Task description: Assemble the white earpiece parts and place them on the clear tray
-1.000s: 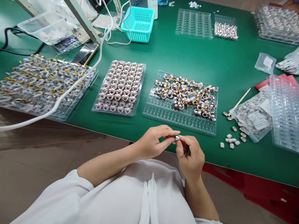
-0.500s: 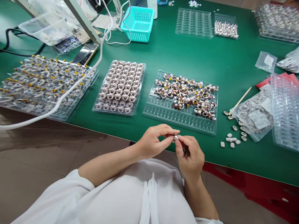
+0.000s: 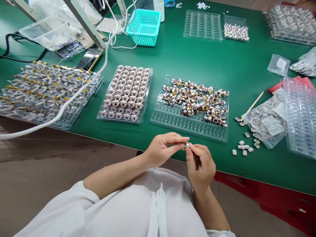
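Between my fingertips, just off the table's front edge, is a small shiny beige part [image 3: 187, 145], mostly covered by the fingers. My left hand [image 3: 161, 149] pinches it from the left with thumb and forefinger. From the right, my right hand [image 3: 201, 161] grips the same part between thumb and fingers. Just beyond the hands lies a clear ribbed tray [image 3: 170, 120] carrying many small beige and dark assemblies [image 3: 190, 98] with yellow tabs. Left of it, a second clear tray [image 3: 98, 113] holds neat rows of beige shell parts [image 3: 124, 90].
Loose beige caps [image 3: 244, 147] lie by a bag of parts [image 3: 268, 118] and a thin wooden stick [image 3: 254, 103] on the right. Stacked trays of yellow-tabbed parts [image 3: 44, 92] fill the left, crossed by a white cable [image 3: 59, 113]. A turquoise basket [image 3: 145, 39] stands farther back.
Both hands stay together near the table edge, with the small part turned slightly between the fingertips. The whole view has shifted a little.
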The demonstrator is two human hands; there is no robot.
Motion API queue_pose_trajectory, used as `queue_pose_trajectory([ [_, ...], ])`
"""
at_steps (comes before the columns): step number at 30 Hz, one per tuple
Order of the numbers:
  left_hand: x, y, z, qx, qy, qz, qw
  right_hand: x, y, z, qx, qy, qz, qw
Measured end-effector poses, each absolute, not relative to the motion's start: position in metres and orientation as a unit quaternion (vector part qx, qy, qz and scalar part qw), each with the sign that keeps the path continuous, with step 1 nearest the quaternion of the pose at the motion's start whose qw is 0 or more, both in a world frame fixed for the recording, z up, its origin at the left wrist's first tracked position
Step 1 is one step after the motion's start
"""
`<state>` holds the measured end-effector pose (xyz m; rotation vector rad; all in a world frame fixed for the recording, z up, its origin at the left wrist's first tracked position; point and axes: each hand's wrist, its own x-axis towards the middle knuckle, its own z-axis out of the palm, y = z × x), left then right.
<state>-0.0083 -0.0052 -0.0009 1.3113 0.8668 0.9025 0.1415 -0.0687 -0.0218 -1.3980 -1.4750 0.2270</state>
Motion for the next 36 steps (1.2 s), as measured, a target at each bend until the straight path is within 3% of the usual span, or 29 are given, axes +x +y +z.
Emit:
queue_pose_trajectory([
  [6,-0.0082,-0.0017,-0.0009,0.516,0.387,0.36,0.674,0.1404,-0.0672,-0.0206,-0.579,-0.616,0.106,0.522],
  [16,-0.0014,-0.0058,0.0049,0.563,0.431,0.393,0.585,0.1394,-0.0679,-0.0258,-0.579,-0.635,0.051,0.51],
  [25,-0.002,-0.001,0.0016,0.406,0.396,0.387,0.727,0.1396,-0.069,-0.0227,-0.585,-0.604,0.077,0.535],
  [36,-0.0046,-0.0009,0.0009,0.451,0.394,0.394,0.697,0.1408,-0.0686,-0.0224,-0.581,-0.61,0.086,0.533],
])
